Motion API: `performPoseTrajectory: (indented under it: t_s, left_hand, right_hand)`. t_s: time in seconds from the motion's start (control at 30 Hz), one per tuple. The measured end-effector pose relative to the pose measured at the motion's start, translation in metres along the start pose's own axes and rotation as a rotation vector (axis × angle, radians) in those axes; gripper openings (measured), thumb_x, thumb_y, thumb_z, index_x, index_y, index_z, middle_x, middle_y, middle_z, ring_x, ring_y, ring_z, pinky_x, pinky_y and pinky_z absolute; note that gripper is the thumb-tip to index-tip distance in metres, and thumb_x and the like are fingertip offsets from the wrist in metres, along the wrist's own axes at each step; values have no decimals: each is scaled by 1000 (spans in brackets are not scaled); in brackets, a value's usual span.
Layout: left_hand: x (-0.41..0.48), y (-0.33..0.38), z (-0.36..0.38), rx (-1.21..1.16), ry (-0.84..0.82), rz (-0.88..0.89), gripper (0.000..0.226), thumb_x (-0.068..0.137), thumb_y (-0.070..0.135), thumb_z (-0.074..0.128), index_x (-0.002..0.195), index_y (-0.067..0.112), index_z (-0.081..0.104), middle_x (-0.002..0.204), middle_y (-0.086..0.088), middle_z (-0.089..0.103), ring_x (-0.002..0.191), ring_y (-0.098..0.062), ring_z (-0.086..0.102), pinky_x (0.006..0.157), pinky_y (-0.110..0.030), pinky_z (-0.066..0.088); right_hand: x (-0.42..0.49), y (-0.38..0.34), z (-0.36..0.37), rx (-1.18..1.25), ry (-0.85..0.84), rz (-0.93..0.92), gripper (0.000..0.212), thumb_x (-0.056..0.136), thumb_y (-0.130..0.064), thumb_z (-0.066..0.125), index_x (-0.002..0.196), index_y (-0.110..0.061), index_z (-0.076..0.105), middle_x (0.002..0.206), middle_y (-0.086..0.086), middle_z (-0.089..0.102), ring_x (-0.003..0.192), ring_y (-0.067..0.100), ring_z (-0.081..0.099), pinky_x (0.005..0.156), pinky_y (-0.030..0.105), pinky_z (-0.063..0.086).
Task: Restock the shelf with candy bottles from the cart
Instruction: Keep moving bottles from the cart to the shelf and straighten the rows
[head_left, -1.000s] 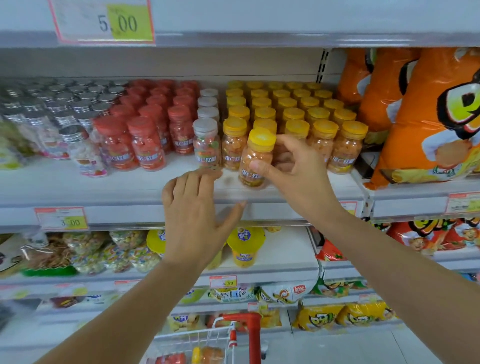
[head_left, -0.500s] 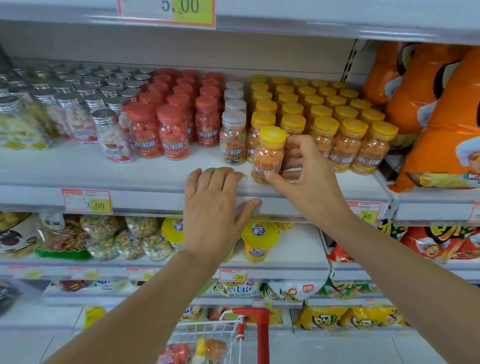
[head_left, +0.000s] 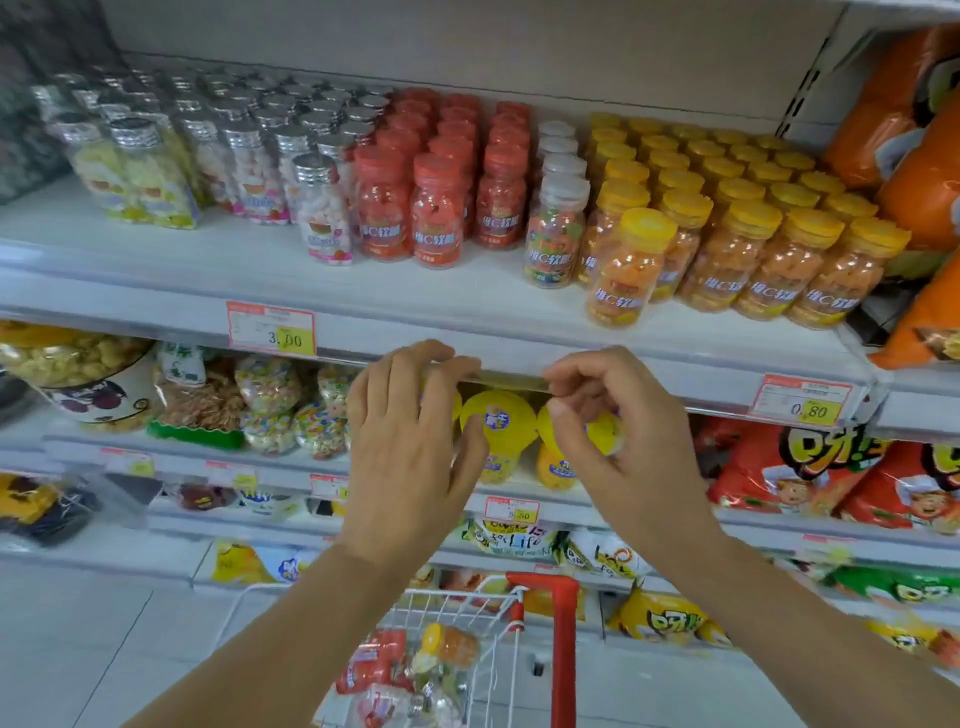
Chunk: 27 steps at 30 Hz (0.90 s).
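Beside yellow-cap btls (head_left: 753, 249): orange bags (head_left: 919, 197)

Only bare limbs in view, uncovered from fingertips to the frame's lower edge. Left of the red cart handle (head_left: 564, 649): left hand (head_left: 410, 452) on a slim, smooth left forearm (head_left: 291, 623). Right of that handle: right hand (head_left: 618, 447), knuckle creases just visible, then a long, smooth right forearm (head_left: 789, 603). Nails lost to blur.

Bright, even overhead light; soft shadow under shelf (head_left: 467, 312) edge above hands (head_left: 410, 452) (head_left: 618, 441); mild blur throughout; wide-angle bowing far from hands.
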<state>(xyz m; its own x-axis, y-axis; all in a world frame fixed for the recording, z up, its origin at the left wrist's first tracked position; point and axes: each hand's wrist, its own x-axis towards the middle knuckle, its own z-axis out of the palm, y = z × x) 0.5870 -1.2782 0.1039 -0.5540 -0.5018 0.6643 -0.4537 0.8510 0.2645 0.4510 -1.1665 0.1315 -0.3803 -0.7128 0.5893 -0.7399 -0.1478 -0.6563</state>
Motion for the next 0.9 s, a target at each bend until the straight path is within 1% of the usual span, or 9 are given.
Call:
performPoseTrajectory:
  t_s: [0.17, 0.3, 0.43, 0.53, 0.6, 0.63, 0.73, 0.8, 0.9]
  left_hand:
    - [-78, -58, -14, 28, -135, -120, 26, 87, 22, 47, 106, 13, 61, 107, -6, 57, 95, -28, 50, 81, -36, 32]
    - [-164, -109, -22, 50, -281, -281, 27, 81, 24, 45, 102, 17, 60, 104, -5, 58, 94, -29, 49, 77, -38, 33]
    - [-252, -151, -24, 108, -461, -464, 35, 76, 28, 45, 105, 17, 60, 111, -6, 59, 101, -32, 53, 84, -39, 34]
    - [-311, -172, -23, 185, -557, -596, 39, 78, 22, 62, 116, 14, 58, 124, -12, 58, 113, -36, 52, 98, -45, 36]
    - [-343, -181, -18, 228, -634, -694, 54, 79, 21, 72, 129, 10, 54, 137, -17, 51, 125, -39, 47, 105, -54, 37]
    - [-356, -184, -15, 234, -671, -744, 61, 82, 24, 70, 137, 9, 47, 146, -17, 43, 132, -40, 41, 109, -55, 33]
    - [-394, -190, -4, 239, -755, -848, 70, 95, 34, 49, 153, 8, 18, 161, -12, 11, 148, -32, 12, 121, -47, 9]
    - [-415, -191, 3, 225, -737, -879, 68, 98, 38, 39, 152, 4, 15, 161, -13, 8, 148, -32, 10, 121, -48, 10]
    - [-438, -192, 11, 182, -664, -883, 76, 99, 53, 6, 150, -1, 24, 159, -16, 16, 147, -33, 16, 118, -49, 19]
  right_hand:
    - [-41, -1, 84, 91, -285, 25, 10, 90, -5, 59, 93, -12, 66, 84, -9, 60, 70, 10, 54, 62, 27, 45]
    - [-88, 12, 156, 118, -504, 179, 10, 94, -16, 56, 96, -16, 66, 78, -3, 60, 65, 16, 54, 60, 36, 45]
    - [-144, 32, 219, 49, -689, 280, 9, 95, -13, 59, 99, -16, 66, 72, -16, 55, 61, 6, 52, 56, 17, 37]
    - [-184, 46, 259, -3, -848, 362, 12, 95, -14, 58, 103, -16, 65, 83, -11, 62, 69, 8, 58, 64, 26, 47]
    - [-209, 55, 283, -50, -970, 403, 14, 95, -16, 57, 108, -17, 63, 91, -8, 62, 79, 14, 61, 69, 26, 49]
    - [-221, 60, 295, -66, -1020, 419, 17, 95, -17, 57, 112, -18, 62, 94, -7, 62, 82, 14, 61, 70, 25, 49]
    - [-253, 77, 331, -109, -1150, 451, 24, 95, -19, 58, 119, -18, 59, 105, -7, 62, 89, 13, 62, 79, 31, 53]
    - [-273, 89, 350, -146, -1229, 474, 26, 95, -20, 58, 121, -19, 56, 106, -6, 61, 91, 15, 62, 83, 38, 53]
    - [-296, 106, 369, -256, -1342, 439, 35, 95, -21, 56, 130, -21, 48, 102, -1, 62, 86, 18, 62, 74, 32, 51]
